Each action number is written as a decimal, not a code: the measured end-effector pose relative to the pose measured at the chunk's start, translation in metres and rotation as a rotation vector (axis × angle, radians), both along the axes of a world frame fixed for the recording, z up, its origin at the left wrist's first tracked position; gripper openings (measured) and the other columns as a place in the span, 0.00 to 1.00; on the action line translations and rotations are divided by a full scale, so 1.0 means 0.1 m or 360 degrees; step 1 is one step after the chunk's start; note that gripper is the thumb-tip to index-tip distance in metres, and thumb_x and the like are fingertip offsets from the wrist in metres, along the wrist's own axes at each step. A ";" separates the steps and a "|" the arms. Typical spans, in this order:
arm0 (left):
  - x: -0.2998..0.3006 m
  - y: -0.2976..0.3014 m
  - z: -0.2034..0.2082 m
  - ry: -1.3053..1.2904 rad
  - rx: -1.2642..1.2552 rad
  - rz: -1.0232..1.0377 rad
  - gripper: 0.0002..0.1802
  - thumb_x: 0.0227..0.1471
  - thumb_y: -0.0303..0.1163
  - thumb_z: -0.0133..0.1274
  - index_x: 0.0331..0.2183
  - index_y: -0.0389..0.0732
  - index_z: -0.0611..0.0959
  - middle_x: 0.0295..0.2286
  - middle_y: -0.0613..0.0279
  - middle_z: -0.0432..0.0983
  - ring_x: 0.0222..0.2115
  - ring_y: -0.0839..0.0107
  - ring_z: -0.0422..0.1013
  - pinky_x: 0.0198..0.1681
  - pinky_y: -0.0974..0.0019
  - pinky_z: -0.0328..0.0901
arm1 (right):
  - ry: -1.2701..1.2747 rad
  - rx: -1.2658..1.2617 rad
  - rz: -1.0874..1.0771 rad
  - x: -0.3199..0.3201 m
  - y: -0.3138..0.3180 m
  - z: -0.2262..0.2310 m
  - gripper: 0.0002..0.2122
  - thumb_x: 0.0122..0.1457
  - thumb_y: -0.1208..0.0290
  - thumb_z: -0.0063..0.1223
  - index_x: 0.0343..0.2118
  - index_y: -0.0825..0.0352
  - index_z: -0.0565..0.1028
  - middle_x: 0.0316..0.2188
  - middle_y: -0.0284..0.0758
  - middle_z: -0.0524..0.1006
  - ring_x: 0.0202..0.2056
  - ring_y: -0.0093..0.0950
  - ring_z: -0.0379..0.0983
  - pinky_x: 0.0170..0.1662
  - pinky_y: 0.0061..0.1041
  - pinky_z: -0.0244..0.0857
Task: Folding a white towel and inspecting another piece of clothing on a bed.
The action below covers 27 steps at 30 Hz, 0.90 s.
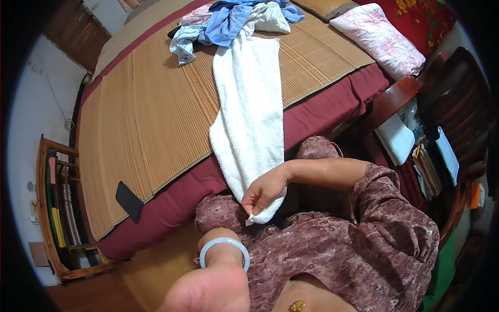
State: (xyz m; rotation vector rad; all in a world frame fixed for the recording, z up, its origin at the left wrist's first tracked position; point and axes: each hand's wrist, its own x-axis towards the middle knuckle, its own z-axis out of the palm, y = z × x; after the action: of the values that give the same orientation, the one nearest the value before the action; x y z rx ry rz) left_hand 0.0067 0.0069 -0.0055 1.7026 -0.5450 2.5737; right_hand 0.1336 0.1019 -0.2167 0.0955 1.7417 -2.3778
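My right hand [264,193] pinches the near end of the white cloth [250,109], which runs ahead onto the bed [150,125], likely light, limp, best gripped by edges; my left hand [210,291]'s closure I can't tell.

A wide bed [140,130], fitted with a ribbed tan mat [166,88] over a dark red sheet [332,117], occupies the centre. A white wall [47,93] and a wooden rack [86,272] stand on the left; the floor [150,281] is brown, and a dark wooden chair [452,93] stands at right.
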 end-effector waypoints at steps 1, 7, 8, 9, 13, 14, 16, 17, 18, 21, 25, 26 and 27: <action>0.01 0.01 -0.01 0.0005 0.0001 -0.0002 0.20 0.54 0.40 0.52 0.50 0.52 0.75 0.51 0.80 0.67 0.50 0.77 0.62 0.36 0.76 0.60 | 0.0005 0.0001 -0.0002 0.01 -0.01 -0.01 0.06 0.63 0.69 0.49 0.36 0.67 0.72 0.28 0.21 0.69 0.32 0.11 0.62 0.36 0.15 0.58; 0.05 0.02 -0.01 -0.0112 0.0002 0.0033 0.19 0.54 0.39 0.52 0.49 0.52 0.76 0.51 0.79 0.67 0.50 0.77 0.62 0.35 0.76 0.60 | 0.0045 0.0026 -0.0056 0.00 0.03 -0.03 0.05 0.63 0.70 0.49 0.36 0.67 0.72 0.29 0.21 0.70 0.32 0.12 0.63 0.37 0.15 0.58; 0.05 0.01 -0.02 -0.0110 -0.0045 0.0112 0.19 0.55 0.40 0.52 0.49 0.52 0.76 0.51 0.79 0.67 0.50 0.77 0.62 0.35 0.75 0.60 | 0.0030 0.0028 -0.0060 -0.01 0.04 -0.01 0.05 0.63 0.70 0.49 0.36 0.67 0.72 0.29 0.21 0.70 0.32 0.12 0.63 0.37 0.15 0.58; 0.05 0.01 -0.03 -0.0105 -0.0092 0.0193 0.19 0.55 0.40 0.51 0.49 0.53 0.76 0.51 0.79 0.67 0.51 0.77 0.61 0.36 0.75 0.60 | 0.0016 0.0031 -0.0063 -0.01 0.04 0.01 0.05 0.63 0.70 0.49 0.36 0.67 0.71 0.29 0.21 0.70 0.32 0.12 0.62 0.37 0.15 0.58; 0.01 0.05 -0.02 -0.0060 -0.0188 0.0442 0.19 0.56 0.43 0.50 0.50 0.53 0.76 0.52 0.79 0.66 0.52 0.77 0.61 0.36 0.74 0.60 | 0.0039 0.0029 -0.0083 0.05 0.07 0.02 0.06 0.63 0.70 0.49 0.35 0.67 0.71 0.28 0.21 0.70 0.32 0.12 0.62 0.36 0.15 0.58; 0.00 0.05 -0.04 -0.0047 -0.0178 0.0516 0.20 0.57 0.45 0.49 0.51 0.54 0.75 0.52 0.79 0.66 0.53 0.77 0.59 0.37 0.74 0.60 | 0.0007 0.0036 -0.0067 0.03 0.07 0.02 0.06 0.63 0.70 0.49 0.35 0.67 0.71 0.28 0.21 0.70 0.32 0.12 0.62 0.36 0.15 0.58; -0.02 0.04 -0.05 -0.0028 -0.0156 0.0597 0.21 0.57 0.47 0.47 0.51 0.54 0.74 0.53 0.79 0.65 0.54 0.76 0.58 0.38 0.73 0.59 | -0.0016 0.0054 -0.0045 -0.02 0.07 0.02 0.06 0.63 0.70 0.49 0.35 0.67 0.71 0.28 0.21 0.70 0.32 0.12 0.62 0.36 0.15 0.58; 0.00 0.05 -0.06 0.0060 -0.0141 0.0496 0.22 0.58 0.49 0.46 0.52 0.55 0.73 0.54 0.79 0.64 0.55 0.76 0.57 0.39 0.72 0.59 | 0.0006 0.0088 -0.0062 -0.01 0.07 0.01 0.06 0.63 0.69 0.49 0.35 0.67 0.71 0.28 0.21 0.70 0.32 0.12 0.62 0.36 0.16 0.58; 0.02 0.06 -0.07 0.0148 -0.0126 0.0395 0.23 0.58 0.50 0.45 0.53 0.55 0.73 0.55 0.79 0.63 0.55 0.76 0.56 0.40 0.71 0.59 | 0.0029 0.0124 -0.0080 0.00 0.06 -0.01 0.06 0.63 0.69 0.49 0.34 0.67 0.71 0.28 0.21 0.70 0.32 0.12 0.62 0.36 0.16 0.58; -0.05 0.04 -0.06 0.0332 -0.0089 0.0496 0.25 0.57 0.52 0.46 0.53 0.56 0.73 0.57 0.79 0.60 0.55 0.77 0.55 0.40 0.71 0.58 | 0.0035 0.0132 -0.0079 -0.02 0.07 -0.06 0.07 0.63 0.69 0.50 0.34 0.67 0.71 0.27 0.21 0.69 0.31 0.12 0.62 0.37 0.16 0.58; 0.03 0.21 -0.01 0.0293 -0.0055 0.0738 0.24 0.59 0.58 0.35 0.37 0.50 0.75 0.37 0.64 0.68 0.40 0.65 0.63 0.31 0.71 0.61 | 0.0045 0.0178 -0.0071 -0.02 0.14 -0.06 0.07 0.63 0.68 0.50 0.33 0.67 0.71 0.27 0.21 0.68 0.30 0.12 0.62 0.35 0.16 0.58; -0.15 0.26 -0.06 0.0567 -0.0112 0.0926 0.26 0.59 0.61 0.33 0.39 0.51 0.75 0.37 0.59 0.70 0.38 0.63 0.65 0.30 0.68 0.62 | -0.0025 0.0156 -0.0077 -0.01 0.17 0.01 0.07 0.63 0.68 0.49 0.33 0.66 0.71 0.26 0.21 0.68 0.30 0.12 0.62 0.33 0.15 0.58; -0.13 0.61 -0.07 0.0622 0.0066 0.0973 0.29 0.60 0.60 0.31 0.38 0.47 0.75 0.33 0.52 0.72 0.32 0.61 0.68 0.27 0.63 0.64 | -0.0118 0.0125 -0.0139 0.12 0.21 0.01 0.07 0.63 0.68 0.49 0.33 0.66 0.71 0.26 0.21 0.68 0.29 0.11 0.62 0.32 0.15 0.57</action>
State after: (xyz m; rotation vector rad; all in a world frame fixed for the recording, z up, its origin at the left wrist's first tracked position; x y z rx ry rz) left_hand -0.0068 0.0679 -0.0124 2.6340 -0.0588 2.4303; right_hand 0.1460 0.1230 -0.2161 0.2728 1.8317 -2.3328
